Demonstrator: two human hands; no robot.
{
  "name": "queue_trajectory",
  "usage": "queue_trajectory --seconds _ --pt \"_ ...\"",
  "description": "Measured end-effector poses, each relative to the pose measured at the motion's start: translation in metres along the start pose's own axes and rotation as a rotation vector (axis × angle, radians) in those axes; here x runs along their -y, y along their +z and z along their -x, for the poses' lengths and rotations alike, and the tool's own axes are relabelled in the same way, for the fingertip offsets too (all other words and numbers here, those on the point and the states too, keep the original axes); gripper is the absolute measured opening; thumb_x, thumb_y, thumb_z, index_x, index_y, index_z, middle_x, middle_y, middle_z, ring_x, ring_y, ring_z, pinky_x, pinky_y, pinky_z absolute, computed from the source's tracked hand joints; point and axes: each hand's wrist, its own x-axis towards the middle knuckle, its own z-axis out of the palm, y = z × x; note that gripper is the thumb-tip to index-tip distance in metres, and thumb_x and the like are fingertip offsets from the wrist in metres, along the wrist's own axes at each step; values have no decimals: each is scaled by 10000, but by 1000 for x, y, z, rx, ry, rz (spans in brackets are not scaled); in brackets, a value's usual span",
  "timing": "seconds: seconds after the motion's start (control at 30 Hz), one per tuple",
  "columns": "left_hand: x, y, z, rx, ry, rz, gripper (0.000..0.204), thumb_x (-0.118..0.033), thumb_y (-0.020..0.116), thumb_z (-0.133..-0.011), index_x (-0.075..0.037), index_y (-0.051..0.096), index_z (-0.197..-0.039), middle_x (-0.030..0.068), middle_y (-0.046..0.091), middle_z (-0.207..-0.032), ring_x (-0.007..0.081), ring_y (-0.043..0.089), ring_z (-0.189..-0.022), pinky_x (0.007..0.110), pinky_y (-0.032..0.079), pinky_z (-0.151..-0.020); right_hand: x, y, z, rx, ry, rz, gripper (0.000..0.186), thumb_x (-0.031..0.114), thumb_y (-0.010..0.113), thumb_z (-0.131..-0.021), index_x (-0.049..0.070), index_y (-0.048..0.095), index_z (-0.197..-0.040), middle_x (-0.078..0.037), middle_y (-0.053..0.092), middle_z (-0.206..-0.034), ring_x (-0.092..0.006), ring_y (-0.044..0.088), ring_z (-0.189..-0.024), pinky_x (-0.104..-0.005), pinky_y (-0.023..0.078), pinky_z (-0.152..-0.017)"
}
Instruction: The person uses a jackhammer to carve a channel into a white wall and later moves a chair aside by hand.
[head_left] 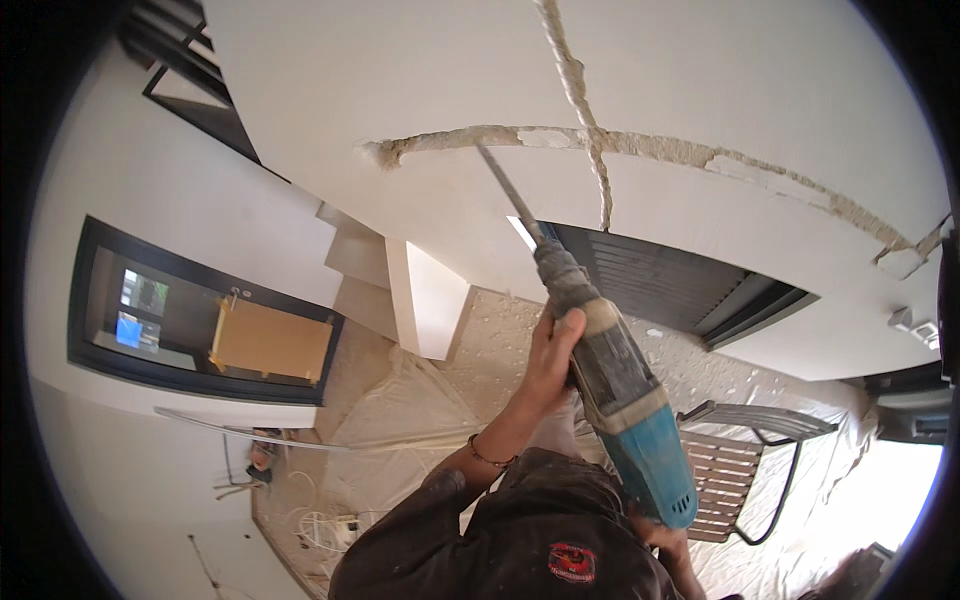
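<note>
A blue and dark grey rotary hammer (625,400), dusty, slants up and left across my body. Its long chisel bit (510,188) reaches the wall, with its tip at the lower edge of a rough horizontal groove (455,138). My left hand (548,360) is closed round the tool's front part just behind the chuck, thumb on top. At the rear end my right hand (655,528) grips the tool, its fingers mostly hidden behind the blue housing. A second, vertical groove (572,85) crosses the horizontal one to the right of the bit.
A dark slatted shutter (660,275) is set below the grooves. Rubble and plastic sheeting (400,400) cover the floor. A slatted bench (715,480) stands at my right. To the left are a dark-framed door (200,320), a white pillar (430,300) and loose cables (320,525).
</note>
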Motion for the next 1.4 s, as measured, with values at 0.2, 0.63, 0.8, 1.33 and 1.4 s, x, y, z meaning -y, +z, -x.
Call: queue_trajectory --seconds 0.2,0.63,0.8,1.33,1.4 --pt "-14 19 -2 83 -25 106 516 -436 571 -958 -38 463 -1268 67 588 -1069 148 611 -970 312 543 -807 85 0 0 -157 -259 147 487 24 723 -705 27 594 -1174 -101 666 -1057 -223 642 -940 -349 518 -826" --pt "-25 19 -40 87 -17 191 590 -441 697 -898 -43 470 -1269 49 584 -1088 123 586 -990 293 511 -836 202 -31 -46 -197 -208 -33 364 -12 742 -699 -15 627 -1044 -91 685 -918 -179 662 -813 -307 535 -725" --pt "-21 43 -63 122 57 239 629 -445 720 -881 -29 457 -1272 52 569 -1124 114 594 -975 279 533 -779 201 -90 -67 -204 -244 -69 461 48 793 -662 10 622 -1088 -92 684 -937 -175 662 -849 -342 540 -730" --pt "-65 16 -111 -251 18 116 671 -563 681 -845 -112 469 -1295 18 565 -1120 106 547 -928 256 432 -548 276 -107 -191 101 -326 -48 530 -23 715 -623 5 594 -1137 -94 671 -908 -193 646 -799 -336 543 -711" --pt "-69 -16 -101 -249 29 102 639 -568 656 -862 -125 490 -1292 3 578 -1107 108 555 -919 261 437 -569 267 -70 -186 106 -333 -110 549 -35 739 -664 11 574 -1185 -96 675 -985 -197 653 -839 -339 543 -761"
